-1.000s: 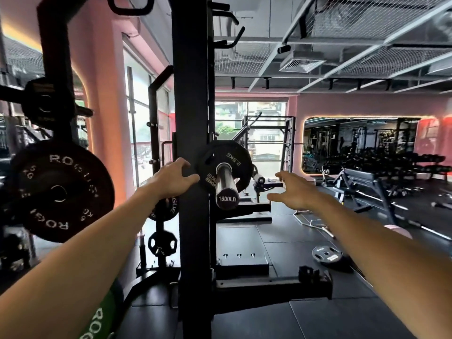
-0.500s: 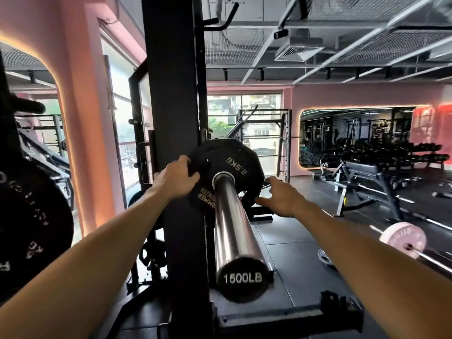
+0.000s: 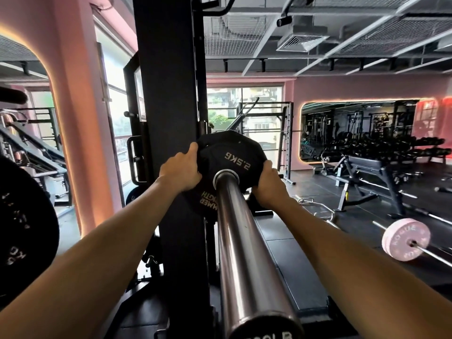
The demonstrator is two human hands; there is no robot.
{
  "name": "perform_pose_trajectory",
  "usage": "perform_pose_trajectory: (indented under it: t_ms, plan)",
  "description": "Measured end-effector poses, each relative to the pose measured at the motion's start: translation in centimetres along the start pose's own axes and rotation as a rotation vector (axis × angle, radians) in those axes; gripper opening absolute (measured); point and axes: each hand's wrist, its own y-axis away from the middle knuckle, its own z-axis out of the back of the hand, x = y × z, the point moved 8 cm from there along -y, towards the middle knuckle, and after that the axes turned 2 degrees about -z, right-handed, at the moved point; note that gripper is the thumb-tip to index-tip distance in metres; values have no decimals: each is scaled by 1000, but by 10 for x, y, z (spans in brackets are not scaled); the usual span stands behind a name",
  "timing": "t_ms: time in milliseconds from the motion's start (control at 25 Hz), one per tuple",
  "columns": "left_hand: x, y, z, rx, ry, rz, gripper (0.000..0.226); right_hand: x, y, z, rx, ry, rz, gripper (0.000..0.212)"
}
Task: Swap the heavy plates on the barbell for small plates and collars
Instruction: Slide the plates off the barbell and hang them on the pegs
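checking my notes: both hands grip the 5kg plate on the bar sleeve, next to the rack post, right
Not quite. The plate reads 2.5KG, not 5kg, as the head view shows. The rest stands: the left hand and right hand grip it on the bar sleeve, next to the rack post.

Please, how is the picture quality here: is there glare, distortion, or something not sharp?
Head view: wide-angle bending curves the rack upright and stretches the barbell sleeve; the window is overexposed; the 2.5 kg plate, held by the left hand and right hand, is readable; the near black plate is blurred.
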Motion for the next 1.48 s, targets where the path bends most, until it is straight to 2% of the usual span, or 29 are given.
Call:
perform_pose_trajectory:
  t_ms: [80, 240, 480, 880, 1120, 1280, 1480]
  plan:
    - [3, 7, -5, 59, 31, 32, 60, 6, 4, 7, -8, -4, 38, 45]
    - [10, 30, -4, 123, 200, 94, 43, 18, 16, 25, 51, 48, 77, 43]
    - [-2, 80, 32, -43, 157, 82, 44, 29, 74, 59, 108, 148, 78, 32]
    - [-42, 224, 122, -134, 205, 48, 22, 60, 224, 146, 88, 229, 116, 36]
    - [-63, 313, 184, -131, 176, 46, 20, 80, 323, 196, 120, 251, 117, 36]
    - [-48, 352, 226, -135, 101, 73, 24, 112, 361, 206, 141, 222, 152, 40]
    - [8, 389, 285, -153, 85, 123, 25, 187, 387, 196, 177, 176, 224, 43]
